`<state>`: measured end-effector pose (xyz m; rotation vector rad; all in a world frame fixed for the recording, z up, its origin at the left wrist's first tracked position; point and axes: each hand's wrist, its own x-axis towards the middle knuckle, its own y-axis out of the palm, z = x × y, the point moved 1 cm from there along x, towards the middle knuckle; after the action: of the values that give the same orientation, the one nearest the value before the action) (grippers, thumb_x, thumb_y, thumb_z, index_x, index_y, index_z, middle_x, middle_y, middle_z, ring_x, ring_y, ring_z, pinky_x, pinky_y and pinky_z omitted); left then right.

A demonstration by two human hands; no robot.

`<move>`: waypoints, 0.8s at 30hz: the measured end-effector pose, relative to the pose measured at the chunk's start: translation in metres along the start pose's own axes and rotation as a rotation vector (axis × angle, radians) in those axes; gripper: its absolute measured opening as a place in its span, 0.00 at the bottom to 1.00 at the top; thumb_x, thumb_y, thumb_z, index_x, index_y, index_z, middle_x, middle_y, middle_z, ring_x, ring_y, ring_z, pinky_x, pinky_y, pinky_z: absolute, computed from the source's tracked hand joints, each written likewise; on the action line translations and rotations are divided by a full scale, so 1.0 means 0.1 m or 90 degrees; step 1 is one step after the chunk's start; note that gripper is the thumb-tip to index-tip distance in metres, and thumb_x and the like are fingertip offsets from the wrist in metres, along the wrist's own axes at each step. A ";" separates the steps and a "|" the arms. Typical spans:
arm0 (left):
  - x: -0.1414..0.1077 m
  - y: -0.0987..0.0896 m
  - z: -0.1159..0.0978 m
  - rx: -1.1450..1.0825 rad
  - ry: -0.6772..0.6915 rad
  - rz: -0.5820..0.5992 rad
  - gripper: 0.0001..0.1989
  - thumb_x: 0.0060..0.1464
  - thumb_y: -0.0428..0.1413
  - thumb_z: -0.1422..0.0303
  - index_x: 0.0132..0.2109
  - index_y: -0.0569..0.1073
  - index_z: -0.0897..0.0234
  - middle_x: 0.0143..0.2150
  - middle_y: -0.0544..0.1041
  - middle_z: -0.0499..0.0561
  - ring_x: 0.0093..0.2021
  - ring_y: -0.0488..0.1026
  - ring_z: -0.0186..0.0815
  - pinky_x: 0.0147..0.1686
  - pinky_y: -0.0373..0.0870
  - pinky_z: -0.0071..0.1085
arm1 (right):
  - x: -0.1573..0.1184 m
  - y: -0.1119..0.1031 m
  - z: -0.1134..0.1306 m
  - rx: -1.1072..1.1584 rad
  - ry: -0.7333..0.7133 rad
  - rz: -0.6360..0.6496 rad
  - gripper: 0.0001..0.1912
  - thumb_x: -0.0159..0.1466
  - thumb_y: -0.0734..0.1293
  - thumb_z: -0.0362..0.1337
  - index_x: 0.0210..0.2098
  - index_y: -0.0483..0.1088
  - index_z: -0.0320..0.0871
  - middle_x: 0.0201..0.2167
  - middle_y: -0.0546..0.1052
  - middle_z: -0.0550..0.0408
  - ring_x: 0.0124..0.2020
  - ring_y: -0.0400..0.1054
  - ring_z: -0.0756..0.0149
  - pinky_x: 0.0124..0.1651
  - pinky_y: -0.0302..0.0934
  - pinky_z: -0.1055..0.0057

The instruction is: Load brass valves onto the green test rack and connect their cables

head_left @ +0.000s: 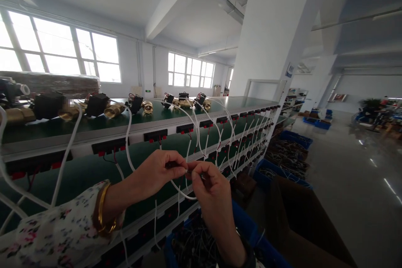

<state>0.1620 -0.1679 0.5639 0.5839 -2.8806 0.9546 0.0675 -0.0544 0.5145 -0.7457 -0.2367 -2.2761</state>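
My left hand (160,171), a gold bangle at its wrist, reaches in from the left with thumb and forefinger pinched together. Touching it at the fingertips is my right hand (213,184), whose fingers are also pinched. Something very small lies between the fingertips, too small to name. A white cable (184,195) curves just below both hands. Behind them runs a rack edge with black terminal blocks (156,135) that have red clips. Brass valves with black housings (135,104) stand on the green top shelf (169,114), and white cables hang from them.
Blue bins with cables (265,171) stand on the floor at the right of the rack. A brown cardboard box (307,222) is at the lower right, and another blue bin (169,245) is below my hands. A white pillar (273,29) rises beyond the rack.
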 end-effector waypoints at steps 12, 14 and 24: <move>0.03 0.05 0.02 0.027 0.026 -0.038 0.06 0.50 0.51 0.68 0.32 0.71 0.66 0.28 0.70 0.46 0.28 0.65 0.30 0.29 0.60 0.25 | 0.04 -0.05 0.00 0.013 0.014 0.027 0.05 0.56 0.60 0.29 0.25 0.61 0.43 0.34 0.74 0.52 0.33 0.70 0.66 0.38 0.67 0.68; 0.02 0.06 0.01 0.034 0.031 -0.045 0.06 0.50 0.51 0.68 0.32 0.71 0.66 0.28 0.69 0.46 0.28 0.65 0.30 0.29 0.60 0.25 | 0.04 -0.06 0.00 0.010 0.014 0.019 0.06 0.57 0.60 0.29 0.25 0.61 0.44 0.34 0.74 0.52 0.33 0.70 0.66 0.37 0.67 0.68; 0.04 0.10 -0.01 0.065 0.034 -0.049 0.07 0.51 0.51 0.66 0.32 0.71 0.65 0.30 0.70 0.47 0.30 0.65 0.31 0.31 0.61 0.26 | 0.03 -0.07 0.00 -0.004 0.011 -0.003 0.05 0.57 0.59 0.29 0.25 0.61 0.44 0.33 0.74 0.52 0.32 0.69 0.66 0.34 0.66 0.70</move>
<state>0.1546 -0.1610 0.5601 0.6601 -2.7549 1.0941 0.0606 -0.0511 0.5163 -0.7298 -0.2230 -2.2881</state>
